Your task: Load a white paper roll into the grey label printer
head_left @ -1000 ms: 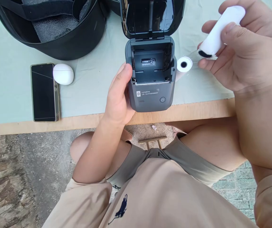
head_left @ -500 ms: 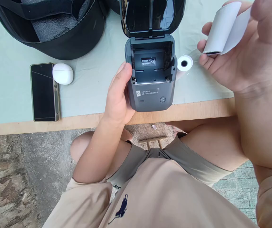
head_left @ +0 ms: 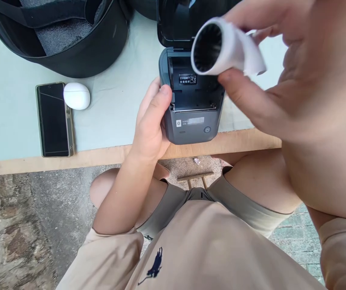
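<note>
My left hand (head_left: 152, 121) grips the left side of a dark grey label printer (head_left: 191, 135), its thumb along the edge. The printer's black lid (head_left: 175, 24) stands raised, and the paper bay (head_left: 187, 92) inside shows a small printed sticker. Above the bay's right side, my right hand (head_left: 269, 76) pinches a white paper roll (head_left: 236, 50) between thumb and fingers. The roll's hollow dark core faces left toward me, and a loose paper end sticks out on its right. The roll covers part of the bay and lid.
A phone (head_left: 54, 125) lies at the left with a white earbud case (head_left: 77, 96) against its upper right edge. An open black zip case (head_left: 100, 52) with grey foam stands behind them. The table's wooden front edge (head_left: 106, 155) runs just before me.
My right hand has brought the paper roll leftward from the right side to over the printer and turned its core into view. The second roll on the table is now hidden. My left hand keeps its hold.
</note>
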`<action>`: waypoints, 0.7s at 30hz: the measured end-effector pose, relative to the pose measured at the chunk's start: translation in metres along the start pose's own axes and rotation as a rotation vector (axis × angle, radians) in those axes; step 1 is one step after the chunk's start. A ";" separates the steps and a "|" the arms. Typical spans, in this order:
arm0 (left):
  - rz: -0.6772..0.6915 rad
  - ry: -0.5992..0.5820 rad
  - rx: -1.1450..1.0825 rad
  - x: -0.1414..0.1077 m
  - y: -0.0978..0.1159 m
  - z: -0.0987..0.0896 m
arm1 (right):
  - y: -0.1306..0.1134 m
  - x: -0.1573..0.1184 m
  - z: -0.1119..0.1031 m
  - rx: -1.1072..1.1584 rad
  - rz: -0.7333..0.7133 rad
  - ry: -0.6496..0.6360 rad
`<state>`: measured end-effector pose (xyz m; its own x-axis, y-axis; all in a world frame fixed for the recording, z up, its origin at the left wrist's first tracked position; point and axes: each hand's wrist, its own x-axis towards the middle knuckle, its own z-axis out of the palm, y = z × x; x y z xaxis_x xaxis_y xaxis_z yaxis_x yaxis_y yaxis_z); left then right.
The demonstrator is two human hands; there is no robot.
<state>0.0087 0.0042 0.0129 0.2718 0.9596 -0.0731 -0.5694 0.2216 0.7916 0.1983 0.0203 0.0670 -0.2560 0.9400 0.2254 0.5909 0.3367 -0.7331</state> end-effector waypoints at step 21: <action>0.005 0.022 -0.044 -0.004 0.000 -0.002 | -0.004 -0.008 0.034 -0.375 -0.638 0.064</action>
<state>0.0059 0.0009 0.0117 0.2518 0.9642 -0.0832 -0.6042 0.2238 0.7647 0.1726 0.0097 0.0463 -0.5987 0.5531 0.5793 0.5668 0.8036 -0.1816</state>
